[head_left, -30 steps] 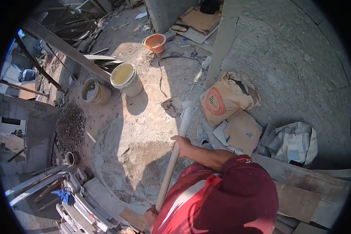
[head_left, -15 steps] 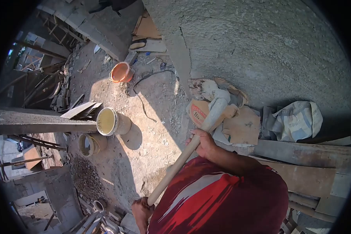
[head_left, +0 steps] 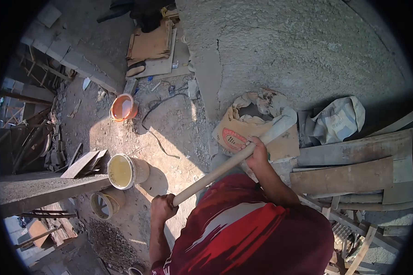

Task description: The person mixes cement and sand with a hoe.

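My left hand [head_left: 163, 208] is wrapped round the butt end of a long, pale wooden-handled tool [head_left: 213, 176], low and to the left of my shirt. Further up the same shaft, my right hand [head_left: 256, 152] grips it. The shaft slants up to the right, and its far end is coated grey-white. That end reaches an open paper cement bag [head_left: 231, 133] lying against the rough wall. I cannot make out the tool's head there. The bag's torn mouth is dusted with grey powder.
An orange bucket [head_left: 123, 108] and two pale buckets, one with yellowish liquid [head_left: 120, 171] and another [head_left: 106, 204], stand on the dirt floor. A crumpled white sack [head_left: 338, 120] and boards [head_left: 344, 176] lie at right. A gravel heap [head_left: 110, 240] lies lower left.
The tool's far end has moved right across the bag, and the shaft lies flatter. Both hands keep hold; my left has risen and my right has shifted right and up. The view has shifted too.
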Motion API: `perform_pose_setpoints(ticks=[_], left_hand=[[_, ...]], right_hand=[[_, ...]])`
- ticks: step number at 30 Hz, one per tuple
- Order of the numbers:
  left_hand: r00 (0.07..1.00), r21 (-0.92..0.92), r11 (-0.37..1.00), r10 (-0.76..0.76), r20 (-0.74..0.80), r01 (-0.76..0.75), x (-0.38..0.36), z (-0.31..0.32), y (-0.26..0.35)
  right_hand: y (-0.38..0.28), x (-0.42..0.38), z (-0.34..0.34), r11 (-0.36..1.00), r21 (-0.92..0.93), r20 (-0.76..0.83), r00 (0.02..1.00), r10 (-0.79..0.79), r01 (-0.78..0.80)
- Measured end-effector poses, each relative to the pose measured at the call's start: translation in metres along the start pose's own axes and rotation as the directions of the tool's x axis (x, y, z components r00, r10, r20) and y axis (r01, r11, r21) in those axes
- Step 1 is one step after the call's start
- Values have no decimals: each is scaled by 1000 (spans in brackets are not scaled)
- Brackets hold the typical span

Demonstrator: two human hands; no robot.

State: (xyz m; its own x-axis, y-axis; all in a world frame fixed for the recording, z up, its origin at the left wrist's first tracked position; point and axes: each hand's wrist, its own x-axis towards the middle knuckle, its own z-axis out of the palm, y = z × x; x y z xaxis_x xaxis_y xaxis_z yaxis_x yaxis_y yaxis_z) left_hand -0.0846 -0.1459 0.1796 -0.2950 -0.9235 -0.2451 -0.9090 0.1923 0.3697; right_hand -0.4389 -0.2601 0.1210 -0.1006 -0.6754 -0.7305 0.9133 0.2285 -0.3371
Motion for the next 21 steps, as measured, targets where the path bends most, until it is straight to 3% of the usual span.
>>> perform_pose_setpoints(ticks=[6,9,13,16,19,21], left_hand=[[973,-76,992,111,202,-98,89,20,-51],[950,-79,991,124,287,-105,125,12,-66],[914,-3,996,78,398,-84,162,-30,-71],[881,58,994,59,469,-97,187,-54,-84],[830,156,986,-129,543,51,213,-63,-84],[822,136,989,-121,557,54,222,-66,-82]], right_hand=[[8,62,-8,985,-28,-325,930,-169,170],[12,78,4,978,-23,-399,895,-198,207],[30,113,2,978,159,-387,920,-66,137],[39,124,20,983,134,-417,907,-61,128],[46,147,27,992,50,-513,855,-76,118],[44,156,36,981,91,-639,766,-74,171]])
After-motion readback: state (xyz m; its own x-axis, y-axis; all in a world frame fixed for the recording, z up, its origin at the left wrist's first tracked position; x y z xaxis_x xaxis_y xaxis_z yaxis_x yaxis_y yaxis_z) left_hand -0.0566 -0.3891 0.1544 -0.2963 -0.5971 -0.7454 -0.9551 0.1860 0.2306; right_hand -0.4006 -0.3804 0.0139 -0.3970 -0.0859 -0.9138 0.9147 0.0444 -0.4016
